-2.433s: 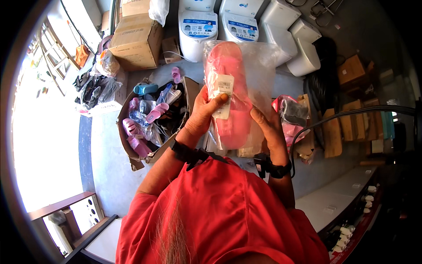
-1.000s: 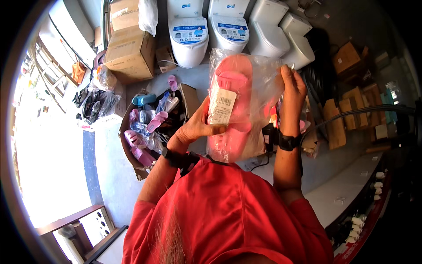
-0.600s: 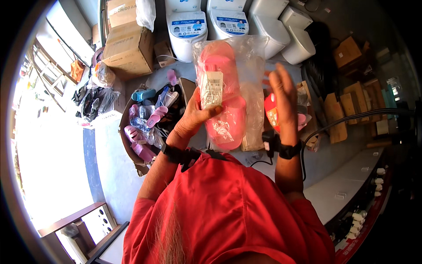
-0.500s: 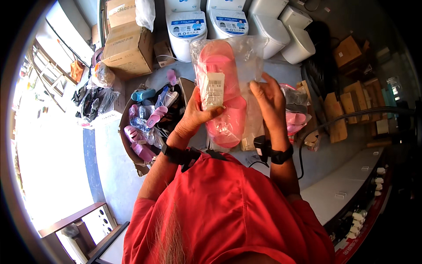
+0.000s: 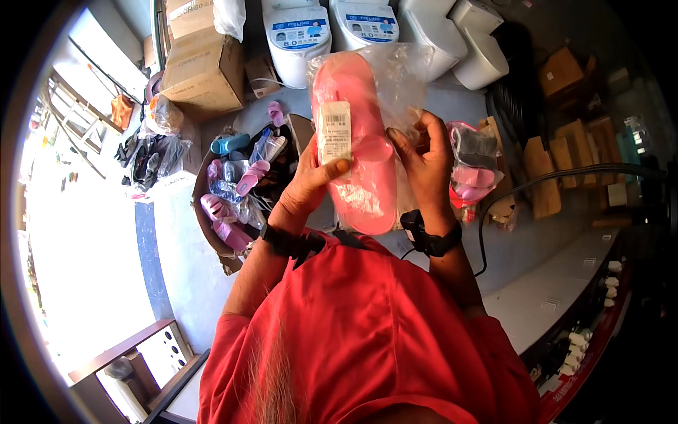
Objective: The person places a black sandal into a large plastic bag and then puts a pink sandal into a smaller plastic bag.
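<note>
A pink slipper point(image 5: 360, 134) wrapped in a clear plastic bag point(image 5: 402, 71) is held upright in front of me, with a white label point(image 5: 334, 131) stuck on its left side. My left hand point(image 5: 313, 180) grips the slipper's left edge, thumb on the lower end of the label. My right hand point(image 5: 424, 159) holds the right side of the bag, fingers curled into the plastic. Both wrists wear black bands.
An open cardboard box point(image 5: 244, 187) full of pink and blue slippers stands on the floor to my left. A smaller bag of slippers point(image 5: 470, 166) lies to the right. Cardboard cartons point(image 5: 205, 67) and white toilets point(image 5: 300, 35) stand beyond. A black cable point(image 5: 537, 180) runs right.
My right hand came down from the top of the bag and took hold of its right side. The slipper shifted slightly lower and left in my left hand.
</note>
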A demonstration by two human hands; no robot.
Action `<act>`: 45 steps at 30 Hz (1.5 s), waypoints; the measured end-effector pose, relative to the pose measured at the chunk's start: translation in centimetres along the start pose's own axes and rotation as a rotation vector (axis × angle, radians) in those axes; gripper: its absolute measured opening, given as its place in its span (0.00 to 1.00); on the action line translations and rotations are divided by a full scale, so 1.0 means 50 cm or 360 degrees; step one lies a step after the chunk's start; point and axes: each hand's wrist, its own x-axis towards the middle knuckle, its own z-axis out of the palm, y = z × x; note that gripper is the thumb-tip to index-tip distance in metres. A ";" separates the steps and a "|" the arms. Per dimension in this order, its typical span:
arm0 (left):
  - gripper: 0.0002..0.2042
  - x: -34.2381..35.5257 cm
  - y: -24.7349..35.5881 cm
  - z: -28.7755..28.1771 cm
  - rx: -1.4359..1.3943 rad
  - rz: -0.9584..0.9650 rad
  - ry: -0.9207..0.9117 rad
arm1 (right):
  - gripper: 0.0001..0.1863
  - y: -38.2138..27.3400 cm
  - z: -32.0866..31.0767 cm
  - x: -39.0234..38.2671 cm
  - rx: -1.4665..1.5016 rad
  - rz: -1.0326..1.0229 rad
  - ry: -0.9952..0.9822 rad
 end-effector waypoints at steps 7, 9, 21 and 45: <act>0.38 0.003 -0.014 -0.012 -0.0197 0.0006 0.0061 | 0.23 -0.018 -0.002 -0.034 0.0401 0.0317 -0.0132; 0.36 0.005 -0.017 -0.017 -0.0212 0.0026 0.0062 | 0.22 -0.012 -0.007 -0.042 0.0502 0.0338 -0.0256; 0.38 -0.005 0.000 -0.011 -0.0248 -0.0139 -0.0113 | 0.14 -0.013 -0.047 -0.029 0.0458 0.0480 -0.0739; 0.28 0.021 -0.066 0.004 -0.0273 0.0014 0.0354 | 0.09 -0.013 -0.050 -0.071 0.0277 0.0617 -0.0603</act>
